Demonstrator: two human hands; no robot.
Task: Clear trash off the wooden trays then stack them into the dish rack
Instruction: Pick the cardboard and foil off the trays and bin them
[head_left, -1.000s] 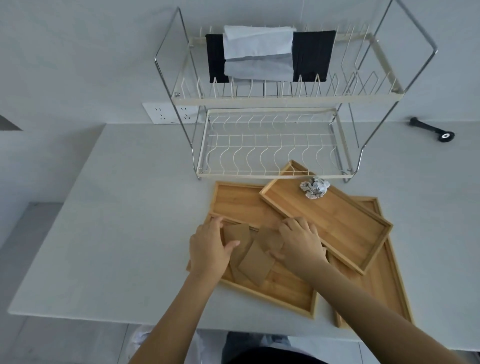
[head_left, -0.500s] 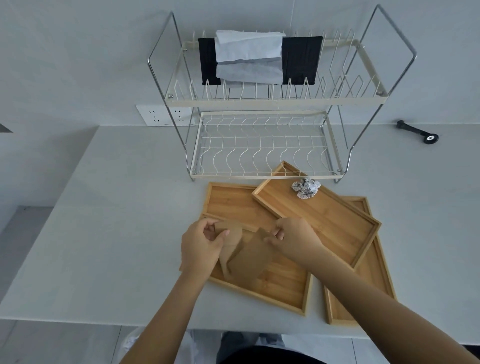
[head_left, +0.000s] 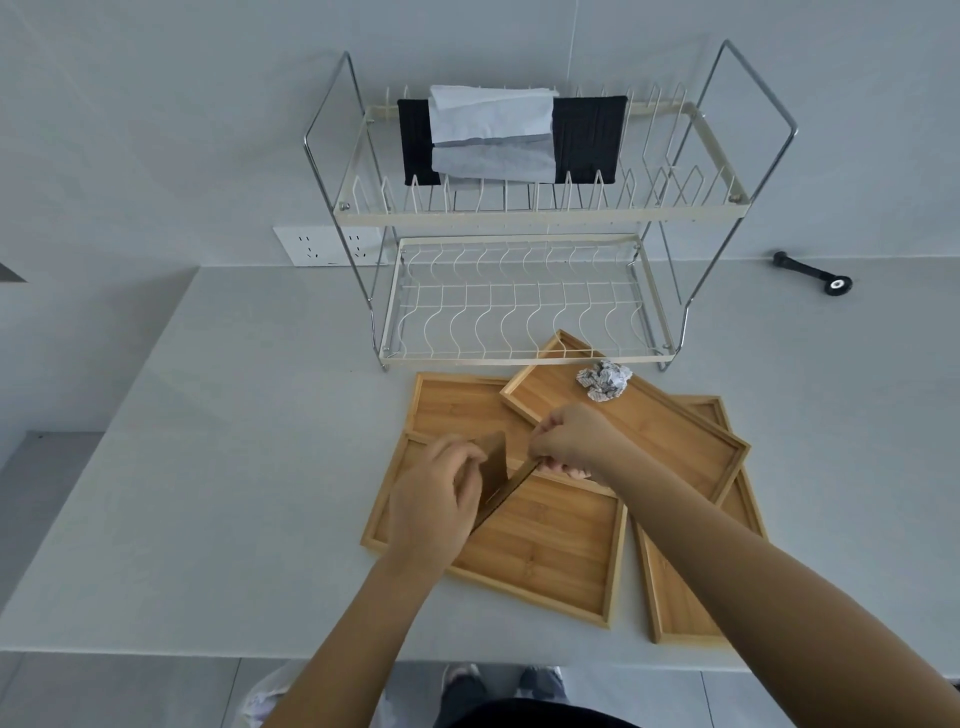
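Brown cardboard pieces (head_left: 501, 475) pinched between both hands above the nearest wooden tray (head_left: 540, 545)
The left hand (head_left: 434, 506) grips their near side, the right hand (head_left: 569, 439) pinches the top edge; a crumpled paper ball (head_left: 605, 381) lies on the tilted tray (head_left: 649, 426) before the dish rack (head_left: 524, 306) on the grey surface (head_left: 234, 441)
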